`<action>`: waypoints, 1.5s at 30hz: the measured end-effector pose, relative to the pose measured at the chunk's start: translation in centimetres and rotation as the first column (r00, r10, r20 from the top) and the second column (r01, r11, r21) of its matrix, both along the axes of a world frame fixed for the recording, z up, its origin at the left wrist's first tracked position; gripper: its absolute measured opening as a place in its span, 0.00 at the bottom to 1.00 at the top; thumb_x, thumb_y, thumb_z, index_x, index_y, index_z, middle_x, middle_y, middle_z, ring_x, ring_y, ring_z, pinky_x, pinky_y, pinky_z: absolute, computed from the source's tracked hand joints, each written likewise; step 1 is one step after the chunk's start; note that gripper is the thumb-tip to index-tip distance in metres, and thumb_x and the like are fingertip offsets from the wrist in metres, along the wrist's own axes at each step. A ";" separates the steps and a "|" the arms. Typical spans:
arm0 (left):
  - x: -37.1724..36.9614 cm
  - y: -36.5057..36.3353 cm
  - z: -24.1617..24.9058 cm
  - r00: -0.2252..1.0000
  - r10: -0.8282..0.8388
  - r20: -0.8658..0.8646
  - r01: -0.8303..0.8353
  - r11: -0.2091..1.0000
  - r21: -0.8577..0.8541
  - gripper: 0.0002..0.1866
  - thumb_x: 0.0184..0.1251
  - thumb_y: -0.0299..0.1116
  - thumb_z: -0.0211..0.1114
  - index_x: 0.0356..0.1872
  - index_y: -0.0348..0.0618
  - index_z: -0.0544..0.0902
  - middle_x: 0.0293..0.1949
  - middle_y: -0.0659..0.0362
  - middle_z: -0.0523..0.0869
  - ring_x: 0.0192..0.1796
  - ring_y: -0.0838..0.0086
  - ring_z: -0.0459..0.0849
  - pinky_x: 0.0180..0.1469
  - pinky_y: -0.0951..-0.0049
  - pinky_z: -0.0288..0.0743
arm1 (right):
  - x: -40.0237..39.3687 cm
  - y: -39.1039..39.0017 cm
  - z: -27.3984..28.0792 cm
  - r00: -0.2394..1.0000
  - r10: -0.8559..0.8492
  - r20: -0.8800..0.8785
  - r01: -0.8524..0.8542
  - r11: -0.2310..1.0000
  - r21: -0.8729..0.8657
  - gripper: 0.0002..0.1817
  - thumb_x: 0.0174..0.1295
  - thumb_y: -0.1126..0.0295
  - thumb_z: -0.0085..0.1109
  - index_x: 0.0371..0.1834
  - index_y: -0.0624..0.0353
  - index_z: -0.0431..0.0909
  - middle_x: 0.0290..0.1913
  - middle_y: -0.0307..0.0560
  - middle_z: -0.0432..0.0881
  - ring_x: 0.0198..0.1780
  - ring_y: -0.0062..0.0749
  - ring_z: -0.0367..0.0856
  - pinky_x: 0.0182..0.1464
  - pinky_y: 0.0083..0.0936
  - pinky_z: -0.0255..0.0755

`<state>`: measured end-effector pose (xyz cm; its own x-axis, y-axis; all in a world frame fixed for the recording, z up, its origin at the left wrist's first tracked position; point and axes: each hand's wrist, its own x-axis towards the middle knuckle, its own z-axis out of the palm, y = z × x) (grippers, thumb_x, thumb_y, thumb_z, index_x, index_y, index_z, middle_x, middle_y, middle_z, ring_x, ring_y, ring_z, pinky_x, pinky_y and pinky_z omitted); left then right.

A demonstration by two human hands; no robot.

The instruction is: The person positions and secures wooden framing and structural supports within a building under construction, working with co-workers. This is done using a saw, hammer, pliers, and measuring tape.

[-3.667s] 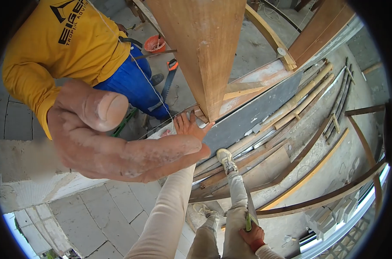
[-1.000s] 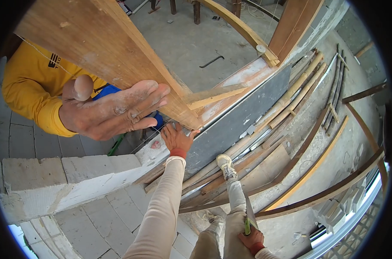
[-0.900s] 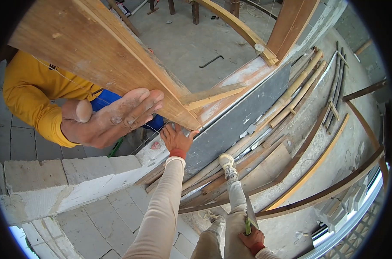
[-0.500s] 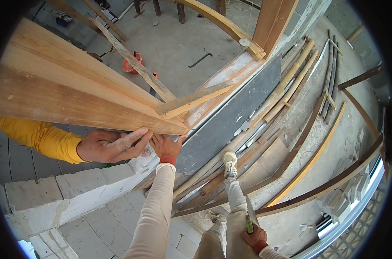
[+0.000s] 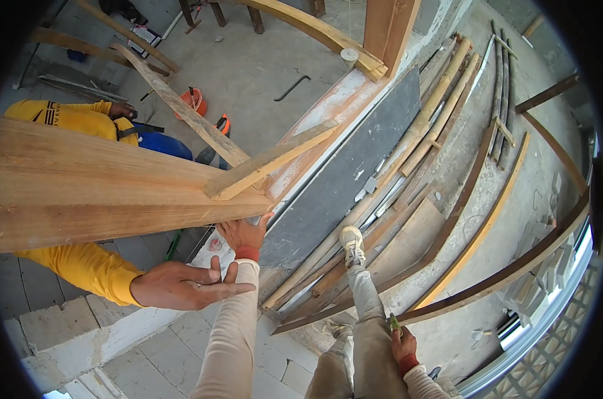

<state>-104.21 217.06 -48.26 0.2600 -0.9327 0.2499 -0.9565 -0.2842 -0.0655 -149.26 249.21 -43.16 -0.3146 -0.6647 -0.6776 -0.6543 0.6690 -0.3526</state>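
Note:
My left hand (image 5: 243, 234), with a red cuff at the wrist, presses with spread fingers against the lower end of a thick wooden post (image 5: 115, 193). My right hand (image 5: 403, 344), beside my leg, is closed around the green handle of a tool (image 5: 395, 324); the blade seen earlier is not visible. A co-worker's hand (image 5: 182, 284) in a yellow sleeve is just left of my left forearm, its fingers extended. A short wooden brace (image 5: 275, 159) lies across the post's end, near a long thin batten (image 5: 182, 110).
A dark slab (image 5: 348, 169) runs along the sill, with bamboo poles (image 5: 414, 136) beside it. Curved timbers (image 5: 494, 292) stretch across the right. A block wall (image 5: 65, 322) is at lower left. The co-worker (image 5: 82, 120) and an orange bucket (image 5: 194, 103) are beyond the post.
The co-worker's hand has come away from the post and moved down towards my left forearm. The co-worker's body has come into view. The view has shifted, and my right hand has risen slightly.

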 end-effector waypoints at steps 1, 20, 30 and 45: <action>-0.1 0.0 -0.1 1.000 0.014 0.000 -0.014 1.000 0.014 0.60 0.51 0.81 0.64 0.72 0.34 0.71 0.71 0.29 0.63 0.76 0.35 0.56 0.76 0.40 0.48 | 0.0 -0.2 -0.5 1.000 -0.014 -0.003 0.014 1.000 -0.017 0.21 0.71 0.54 0.51 0.38 0.65 0.81 0.34 0.69 0.84 0.39 0.68 0.83 0.42 0.53 0.75; 0.2 0.0 -0.7 0.998 -0.017 0.065 0.021 0.998 -0.055 0.56 0.48 0.76 0.70 0.69 0.38 0.75 0.68 0.34 0.70 0.72 0.36 0.65 0.73 0.41 0.58 | -1.1 -1.3 -4.7 0.979 -0.170 0.116 0.173 0.985 -0.010 0.20 0.73 0.55 0.50 0.39 0.65 0.75 0.39 0.73 0.82 0.44 0.73 0.79 0.46 0.57 0.73; -0.3 0.0 -0.3 0.999 0.041 0.025 -0.041 0.999 -0.013 0.53 0.46 0.76 0.72 0.65 0.43 0.81 0.70 0.37 0.71 0.75 0.39 0.64 0.75 0.42 0.57 | -0.7 -0.6 -4.4 0.962 -0.254 0.100 0.243 0.964 0.108 0.23 0.72 0.51 0.51 0.44 0.65 0.77 0.42 0.72 0.83 0.49 0.71 0.82 0.50 0.52 0.75; -0.5 0.0 -0.2 0.995 0.050 0.082 -0.052 0.998 0.028 0.42 0.52 0.80 0.65 0.48 0.50 0.93 0.58 0.46 0.77 0.63 0.52 0.75 0.65 0.49 0.69 | 0.6 1.9 -4.6 0.955 -0.296 0.011 0.293 0.949 0.119 0.26 0.73 0.49 0.50 0.49 0.67 0.79 0.46 0.73 0.84 0.52 0.69 0.83 0.55 0.54 0.74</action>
